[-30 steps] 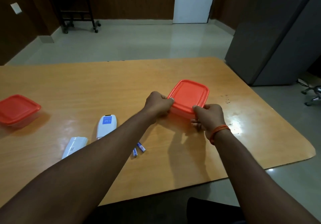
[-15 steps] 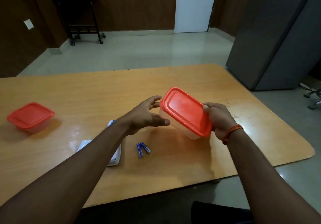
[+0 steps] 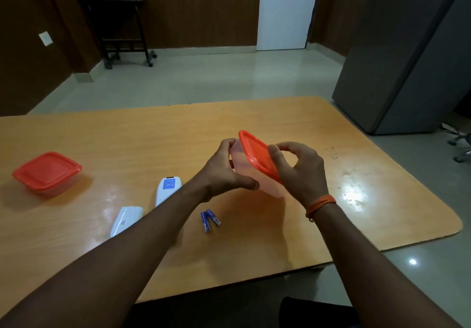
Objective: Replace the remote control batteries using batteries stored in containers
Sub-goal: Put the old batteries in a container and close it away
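Note:
I hold a clear plastic container (image 3: 244, 164) with an orange lid (image 3: 256, 155) above the table, tilted on its side. My left hand (image 3: 226, 172) grips the clear tub from the left. My right hand (image 3: 300, 168) has its fingertips on the lid's edge. Two blue batteries (image 3: 210, 220) lie side by side on the table below my hands. The white remote (image 3: 168, 190) lies face down, partly hidden by my left forearm. Its white battery cover (image 3: 126, 220) rests just left of it. A second orange-lidded container (image 3: 47, 172) stands shut at the table's left.
The wooden table (image 3: 356, 220) ends in a rounded corner at the right, with bright glare near it. Beyond it stand a grey cabinet (image 3: 407, 60), a dark wheeled side table (image 3: 119, 29) and a white door (image 3: 285, 9). An office chair base (image 3: 461, 146) shows at far right.
The container has been lifted off the table and tipped further onto its side. My left hand has closed on the tub, and my right hand has shifted to the lid's edge.

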